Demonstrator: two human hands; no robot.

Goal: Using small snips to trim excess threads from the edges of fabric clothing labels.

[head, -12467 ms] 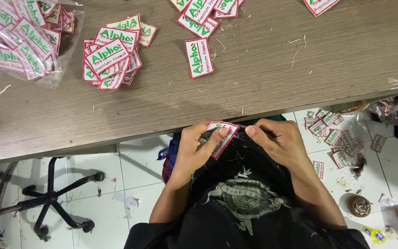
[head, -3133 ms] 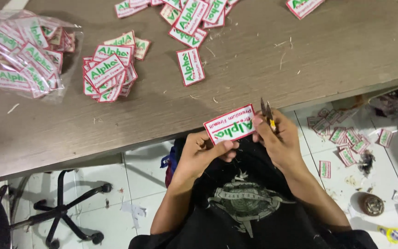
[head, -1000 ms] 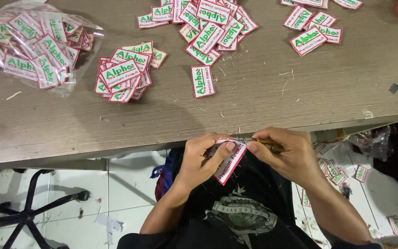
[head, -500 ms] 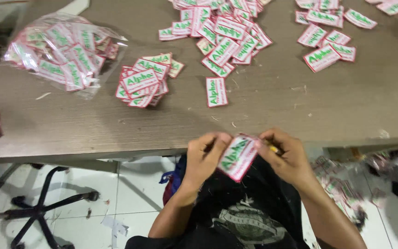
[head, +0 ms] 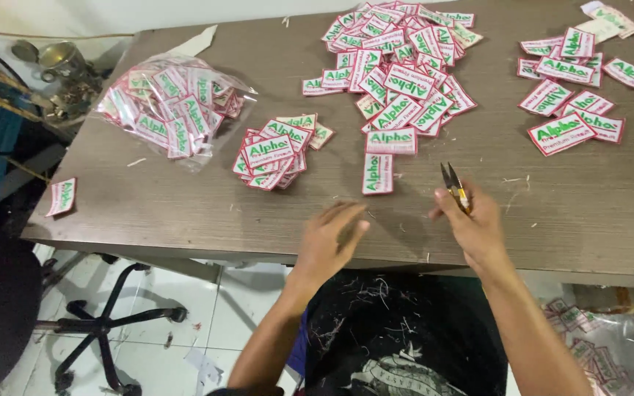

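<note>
One pair of snips [head: 454, 185] sits pinched in my right hand [head: 472, 224], blades up and slightly parted, above the near part of the table [head: 185, 213]. My left hand [head: 329, 242] is released and holds nothing, its fingers spread low over the table edge, nearest the single patch [head: 378, 173] that lies lengthwise just below the big heap [head: 398, 66]. Risk, as I judge it: the bare points stand close to my left fingers, so a careless reach across could prick them; a sweep of either wrist could also push the small stack [head: 273, 150] into the heap and mix the piles. Each patch is a small white rectangle with a red stitched border and green lettering, flat and stiff-looking. Farther out: a clear bag [head: 166, 110] of patches at left, a looser group [head: 570, 117] at right, one stray patch [head: 61, 196] by the left edge. Thread clippings dot the table and my dark shirt [head: 398, 345].
</note>
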